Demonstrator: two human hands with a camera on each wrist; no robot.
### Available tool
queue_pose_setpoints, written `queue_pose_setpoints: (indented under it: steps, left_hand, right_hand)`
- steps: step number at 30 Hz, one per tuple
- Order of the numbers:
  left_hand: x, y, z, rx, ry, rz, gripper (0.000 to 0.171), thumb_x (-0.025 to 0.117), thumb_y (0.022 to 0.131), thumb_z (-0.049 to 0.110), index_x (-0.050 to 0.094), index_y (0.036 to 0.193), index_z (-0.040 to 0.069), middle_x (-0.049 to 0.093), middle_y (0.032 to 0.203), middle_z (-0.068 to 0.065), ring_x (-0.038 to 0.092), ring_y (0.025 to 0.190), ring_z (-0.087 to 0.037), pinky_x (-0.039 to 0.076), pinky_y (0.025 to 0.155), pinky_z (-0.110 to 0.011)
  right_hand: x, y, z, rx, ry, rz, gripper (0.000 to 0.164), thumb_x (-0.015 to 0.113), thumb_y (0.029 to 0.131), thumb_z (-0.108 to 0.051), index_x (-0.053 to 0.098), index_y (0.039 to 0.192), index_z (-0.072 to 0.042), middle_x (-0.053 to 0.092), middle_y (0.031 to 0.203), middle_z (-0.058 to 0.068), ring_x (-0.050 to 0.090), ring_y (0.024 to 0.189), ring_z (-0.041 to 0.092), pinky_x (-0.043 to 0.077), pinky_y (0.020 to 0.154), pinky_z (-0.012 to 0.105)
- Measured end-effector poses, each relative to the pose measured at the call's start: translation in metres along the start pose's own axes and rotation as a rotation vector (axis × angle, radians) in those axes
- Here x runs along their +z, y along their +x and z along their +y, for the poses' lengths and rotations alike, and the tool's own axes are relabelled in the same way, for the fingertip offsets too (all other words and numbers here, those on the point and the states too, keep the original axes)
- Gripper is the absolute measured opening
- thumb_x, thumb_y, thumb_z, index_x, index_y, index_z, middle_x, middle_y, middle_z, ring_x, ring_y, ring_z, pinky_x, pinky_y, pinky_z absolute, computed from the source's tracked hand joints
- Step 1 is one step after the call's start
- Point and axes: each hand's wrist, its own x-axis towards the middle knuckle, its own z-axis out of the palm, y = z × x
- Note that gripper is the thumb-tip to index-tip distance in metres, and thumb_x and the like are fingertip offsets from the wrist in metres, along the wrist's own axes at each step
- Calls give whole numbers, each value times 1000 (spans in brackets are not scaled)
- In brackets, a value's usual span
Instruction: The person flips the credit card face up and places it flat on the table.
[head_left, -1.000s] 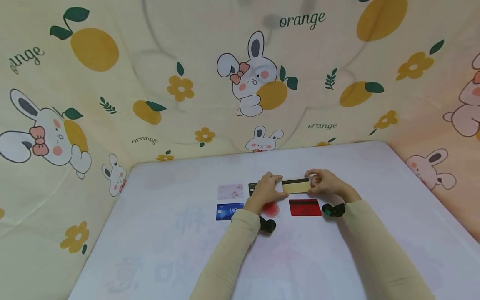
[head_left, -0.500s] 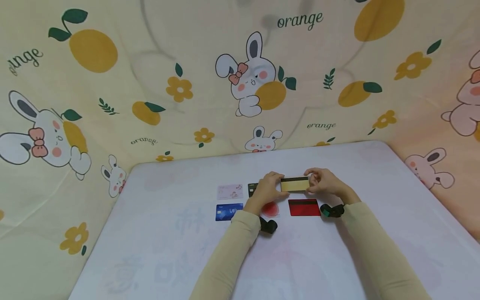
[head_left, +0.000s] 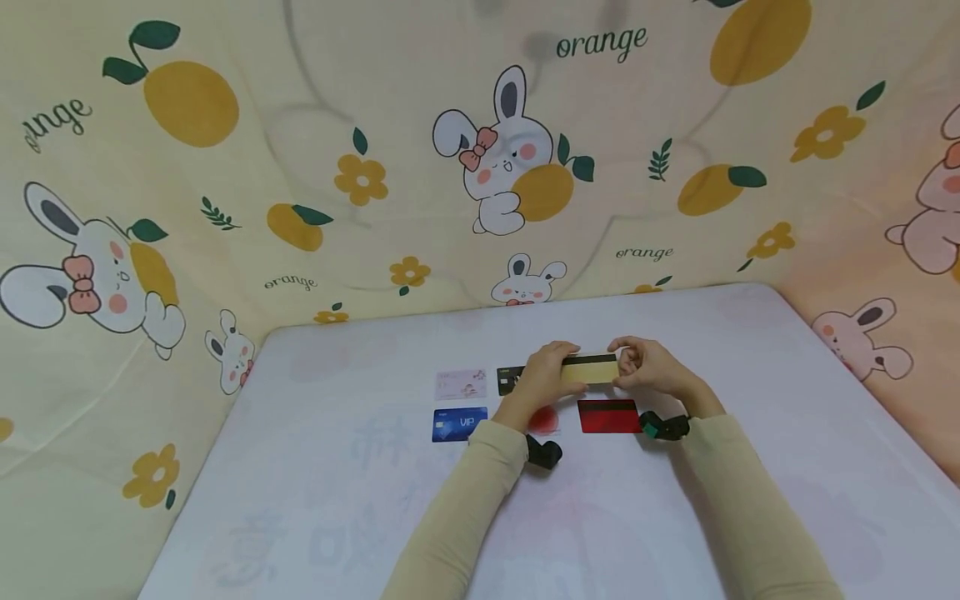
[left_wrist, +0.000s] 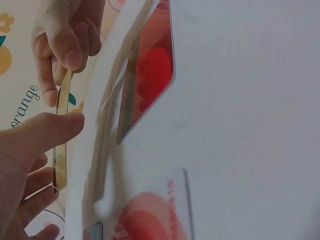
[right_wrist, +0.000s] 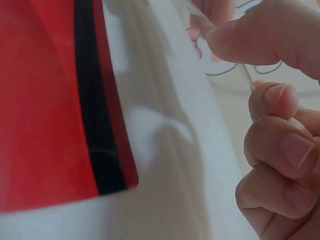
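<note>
Both hands hold a gold card with a black stripe (head_left: 591,372) above the far part of the white table. My left hand (head_left: 542,379) grips its left end, thumb along the near face and fingers behind, as the left wrist view shows. At the opposite end, my right hand (head_left: 652,367) pinches the card between thumb and index finger, its other fingers curled. Seen nearly edge-on, the gold card (left_wrist: 61,165) stands tilted up. Below it lies a red card with a black stripe (head_left: 609,417). The left hand partly hides a black card (head_left: 506,380) and a card with a red circle (head_left: 545,419).
To the left lie a pale pink card (head_left: 461,384) and a blue VIP card (head_left: 453,423). A curtain printed with rabbits and oranges (head_left: 420,225) hangs behind the white table (head_left: 337,467). Black wrist cameras (head_left: 664,425) hang close over the tabletop.
The gold card has risen a little and tilted. My left hand has shifted right and now covers more of its left end. My right hand keeps its pinch.
</note>
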Motion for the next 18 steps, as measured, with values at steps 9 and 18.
queue_pose_setpoints:
  steps: [9, 18]
  left_hand:
    - [-3, 1, 8, 50, 16, -15, 65, 78, 80, 32, 53, 136, 10, 58, 138, -5, 54, 128, -17, 41, 110, -27]
    - [-4, 1, 13, 36, -4, -34, 61, 76, 83, 32, 54, 136, 12, 59, 137, -2, 55, 126, -17, 42, 109, -27]
  right_hand:
    - [8, 2, 0, -19, -13, 24, 56, 71, 70, 10, 42, 118, 13, 44, 65, -9, 43, 60, 0, 42, 58, 19]
    - [14, 0, -5, -62, -24, 48, 55, 72, 70, 10, 44, 117, 12, 45, 66, -10, 44, 60, 0, 42, 58, 18]
